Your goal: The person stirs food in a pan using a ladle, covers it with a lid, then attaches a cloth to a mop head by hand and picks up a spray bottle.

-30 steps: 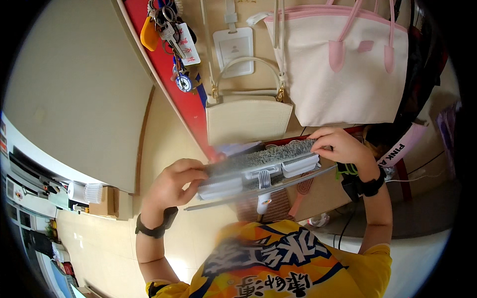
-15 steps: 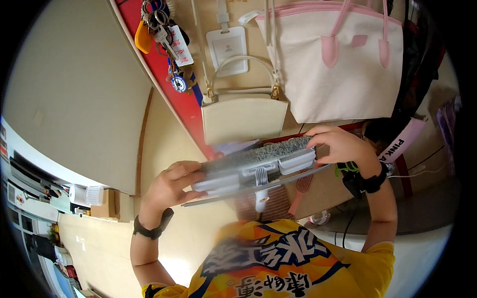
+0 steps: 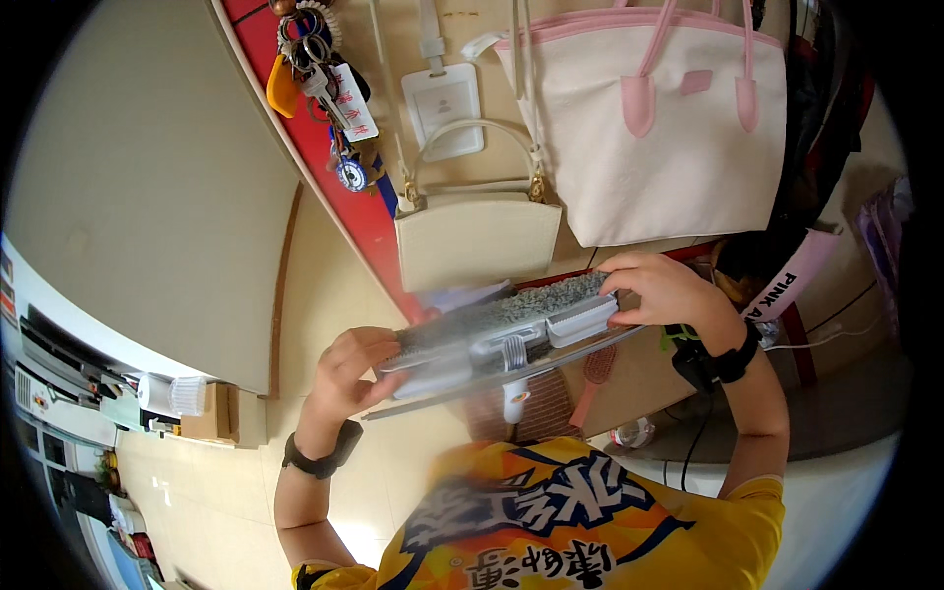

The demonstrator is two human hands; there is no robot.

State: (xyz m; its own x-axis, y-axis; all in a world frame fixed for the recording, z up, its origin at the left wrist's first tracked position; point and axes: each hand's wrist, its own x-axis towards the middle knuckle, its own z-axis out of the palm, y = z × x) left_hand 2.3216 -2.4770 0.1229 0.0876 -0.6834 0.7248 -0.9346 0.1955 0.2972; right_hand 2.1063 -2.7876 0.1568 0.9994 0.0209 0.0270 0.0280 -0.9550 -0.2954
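Held across in front of me is a mop head [image 3: 526, 339], with a white plastic frame, a fluffy grey pad [image 3: 551, 295] along its far side and a long thin grey strip along its near side. A white neck [image 3: 516, 393] points from its middle toward my yellow shirt. My left hand [image 3: 354, 372] grips the left end, thumb on the near side and fingers over the far side. On the right end, my right hand [image 3: 651, 287] is closed with its fingers at the pad's corner. The left part of the mop head looks smeared.
A cream handbag [image 3: 480, 244] and a white-and-pink tote [image 3: 669, 147] hang beyond the mop head. Keys [image 3: 324, 88] and a white badge holder [image 3: 442, 108] hang at upper left. A pink hairbrush [image 3: 595, 379] and a clear plastic bottle [image 3: 631, 433] lie beneath.
My left hand has shifted a little to the right and nearer, and the mop head's left end has dipped slightly with it. My right hand keeps its grip, almost unmoved.
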